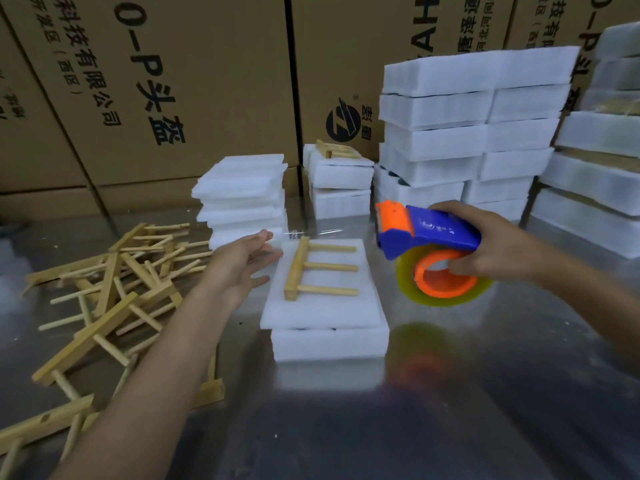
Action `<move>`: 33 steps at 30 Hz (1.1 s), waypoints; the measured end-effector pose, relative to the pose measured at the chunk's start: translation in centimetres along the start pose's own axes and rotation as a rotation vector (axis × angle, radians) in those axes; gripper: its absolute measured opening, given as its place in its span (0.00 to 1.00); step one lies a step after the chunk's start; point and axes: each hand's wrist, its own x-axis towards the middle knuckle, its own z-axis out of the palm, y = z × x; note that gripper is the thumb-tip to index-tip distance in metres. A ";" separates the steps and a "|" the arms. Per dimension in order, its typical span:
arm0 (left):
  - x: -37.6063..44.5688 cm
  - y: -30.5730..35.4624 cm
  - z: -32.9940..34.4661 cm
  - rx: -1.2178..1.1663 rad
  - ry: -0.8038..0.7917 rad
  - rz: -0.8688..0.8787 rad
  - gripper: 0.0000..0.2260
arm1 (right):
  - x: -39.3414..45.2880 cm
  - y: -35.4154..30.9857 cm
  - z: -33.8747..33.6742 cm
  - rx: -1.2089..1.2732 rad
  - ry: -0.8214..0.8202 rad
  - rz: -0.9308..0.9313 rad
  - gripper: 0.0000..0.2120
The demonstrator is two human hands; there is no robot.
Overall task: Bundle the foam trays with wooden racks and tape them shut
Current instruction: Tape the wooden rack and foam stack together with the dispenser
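Steel desk [450, 393], cartons [173, 81] far. Your left hand [244, 263] lies released beside the tray [322, 306]; right hand [491, 244] grasps the dispenser [426, 233].

We see a dim interior under soft, even light, with no hard shadows. The metal tabletop [450, 393] takes a dull sheen and mirrors the tape roll [445, 277] as a smeared yellow-orange blur. The white foam stacks [467, 133] glow brightest, their detail nearly washed out. Wide-angle distortion bends the cardboard boxes [138, 81] and tilts their seams toward the edges. The whole frame looks soft, and the forearms at the bottom edge and the stacks at far right are the blurriest.
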 end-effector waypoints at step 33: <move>0.6 1.8 -0.7 0.511 0.392 0.362 0.06 | 4.6 0.4 -2.3 -0.294 -0.154 -0.170 0.42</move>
